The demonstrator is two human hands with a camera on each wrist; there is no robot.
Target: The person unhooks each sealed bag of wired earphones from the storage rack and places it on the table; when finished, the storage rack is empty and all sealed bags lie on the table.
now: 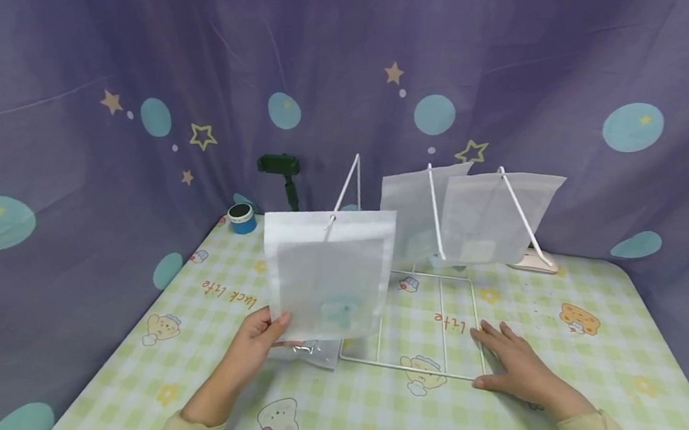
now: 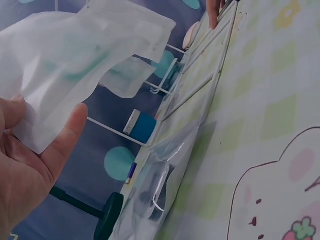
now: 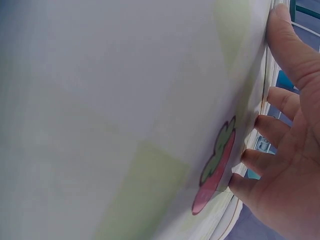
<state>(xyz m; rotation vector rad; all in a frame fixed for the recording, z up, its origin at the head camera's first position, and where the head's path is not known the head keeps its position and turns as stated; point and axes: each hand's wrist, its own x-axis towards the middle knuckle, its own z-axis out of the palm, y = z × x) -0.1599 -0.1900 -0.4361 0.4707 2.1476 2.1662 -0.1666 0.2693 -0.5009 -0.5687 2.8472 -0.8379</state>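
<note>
A white translucent pouch [image 1: 328, 283] hangs by its top hole from a prong of the white wire rack [image 1: 410, 369]. My left hand [image 1: 254, 338] pinches the pouch's lower left corner between thumb and fingers. In the left wrist view, a greenish shape shows through the pouch [image 2: 65, 60]. On the tabletop, my right hand [image 1: 511, 362] lies spread at the right end of the rack's base, thumb and fingertips right at its wire. Two more white pouches, a middle one [image 1: 410, 211] and a right one [image 1: 493, 219], hang from the other prongs.
A clear packet [image 1: 321, 355] lies on the checked tablecloth [image 1: 324, 421], partly under the hanging pouch. Behind stand a blue-and-white round container [image 1: 241, 219] and a dark green stand [image 1: 281, 165]. A pale pink mouse-like object [image 1: 533, 262] sits at the back right, before a purple curtain [image 1: 360, 50].
</note>
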